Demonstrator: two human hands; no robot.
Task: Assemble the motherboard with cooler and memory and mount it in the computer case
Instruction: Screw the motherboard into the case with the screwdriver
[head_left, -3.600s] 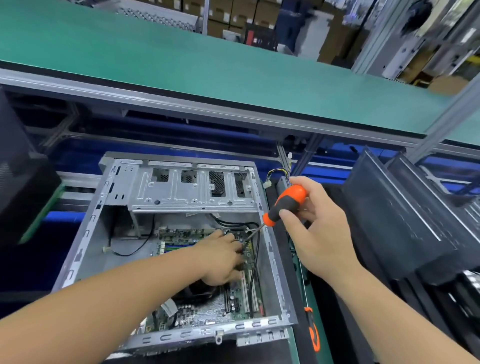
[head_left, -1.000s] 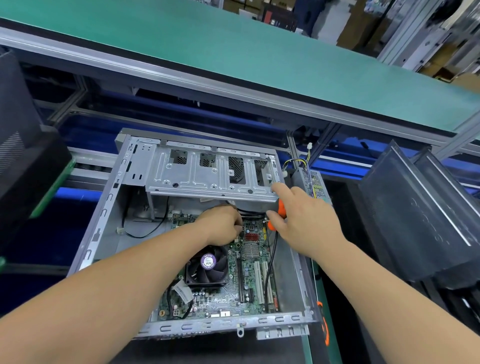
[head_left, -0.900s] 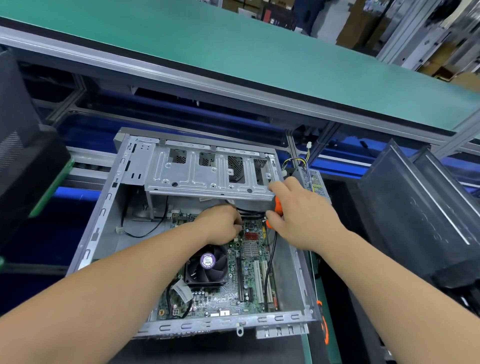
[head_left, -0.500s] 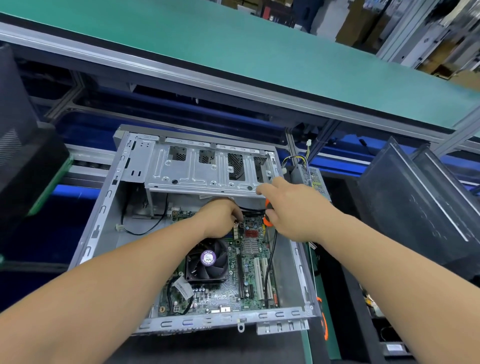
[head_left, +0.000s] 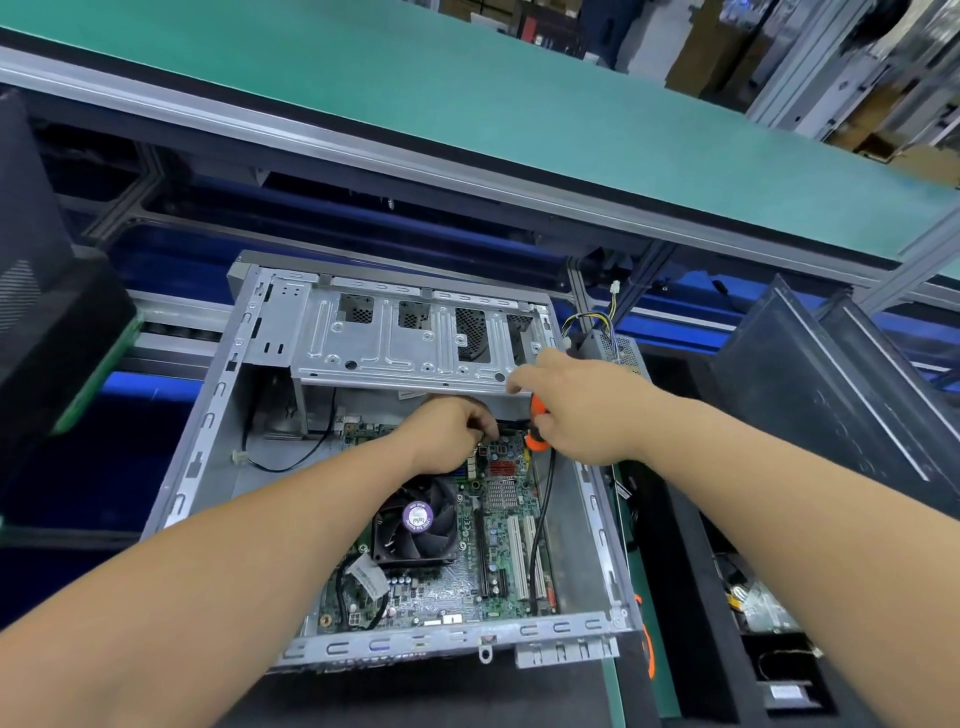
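The motherboard (head_left: 457, 561) lies flat inside the open computer case (head_left: 208, 431), its cooler fan (head_left: 415, 519) near the middle. At the board's far edge the left hand (head_left: 447, 436) curls its fingers (head_left: 480, 423) around a small part I cannot identify. Just right, the right hand (head_left: 587, 410) grips an orange-handled screwdriver (head_left: 537, 441). A drive cage (head_left: 405, 348) spans the case's far end.

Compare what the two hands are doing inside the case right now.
The right hand grips the orange-handled screwdriver; the left hand holds no tool, its curled fingers pinching something small at the motherboard. The right hand sits nearer the case's right wall, the left over the board's middle. Both work just below the drive cage.
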